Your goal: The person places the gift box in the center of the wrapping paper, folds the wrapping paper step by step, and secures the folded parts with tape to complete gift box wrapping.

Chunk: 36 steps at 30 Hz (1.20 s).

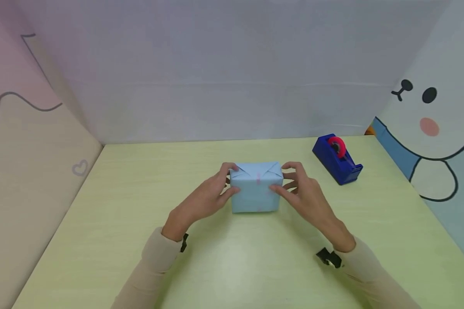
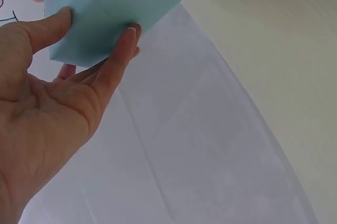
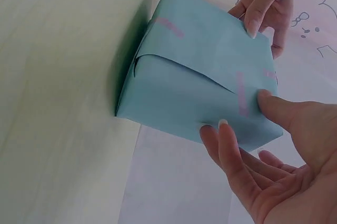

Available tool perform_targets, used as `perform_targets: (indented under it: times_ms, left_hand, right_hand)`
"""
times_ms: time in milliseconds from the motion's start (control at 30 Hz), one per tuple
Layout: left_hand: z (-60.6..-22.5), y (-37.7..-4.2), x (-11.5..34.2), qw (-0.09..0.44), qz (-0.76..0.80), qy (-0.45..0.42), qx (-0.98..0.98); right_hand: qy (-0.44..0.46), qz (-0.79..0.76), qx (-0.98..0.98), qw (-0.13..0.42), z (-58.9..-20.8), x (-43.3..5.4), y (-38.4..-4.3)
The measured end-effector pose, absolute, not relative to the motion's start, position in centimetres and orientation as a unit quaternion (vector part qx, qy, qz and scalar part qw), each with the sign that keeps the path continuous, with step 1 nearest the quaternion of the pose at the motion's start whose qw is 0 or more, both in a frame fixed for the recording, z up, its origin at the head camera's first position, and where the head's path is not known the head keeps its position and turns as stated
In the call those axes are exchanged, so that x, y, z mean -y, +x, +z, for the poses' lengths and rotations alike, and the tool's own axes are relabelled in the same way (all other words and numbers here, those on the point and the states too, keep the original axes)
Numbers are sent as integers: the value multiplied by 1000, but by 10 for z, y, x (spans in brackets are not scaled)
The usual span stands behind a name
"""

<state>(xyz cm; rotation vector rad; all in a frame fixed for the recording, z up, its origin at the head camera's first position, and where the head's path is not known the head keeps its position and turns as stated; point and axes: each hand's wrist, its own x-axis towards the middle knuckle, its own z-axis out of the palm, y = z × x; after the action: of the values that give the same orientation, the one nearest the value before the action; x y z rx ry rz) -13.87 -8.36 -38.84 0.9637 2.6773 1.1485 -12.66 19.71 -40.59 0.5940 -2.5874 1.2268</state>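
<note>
A small box wrapped in light blue paper stands upright at the middle of the table, between the two hands. Its upper end shows folded flaps, and pink tape strips cross the paper seam in the right wrist view. My left hand grips the box's left side near the top, thumb on the front face. At the opposite side, my right hand holds it with the thumb on the front and the fingers at the side and back. Whether the box's underside touches the table cannot be told.
A blue tape dispenser with a red-cored roll sits on the table, behind and right of the right hand. A pale wall panel borders the back, and printed panels flank both sides. Dark straps show at both wrists.
</note>
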Motion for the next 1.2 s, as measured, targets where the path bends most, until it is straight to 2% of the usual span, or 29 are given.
perform_targets:
  times_ms: [333,567,767,967,1200]
  left_hand:
    - [-395,-139,76,-1,381,291,-878]
    - [-392,-138,72,16,402,241,-883]
    - [-393,-138,72,-12,369,258,-893]
    - [-394,-136,72,8,357,259,-897]
    - [-398,-134,70,13,336,260,-905]
  right_hand:
    - [157,441,877,107,-409,-192,-128]
    - [149,449,876,95,-413,-191,-130]
    - [158,437,882,78,-416,-191,-129]
    - [167,441,881,47,-419,-190,-128]
    - [176,432,883,55,-423,-188,-131]
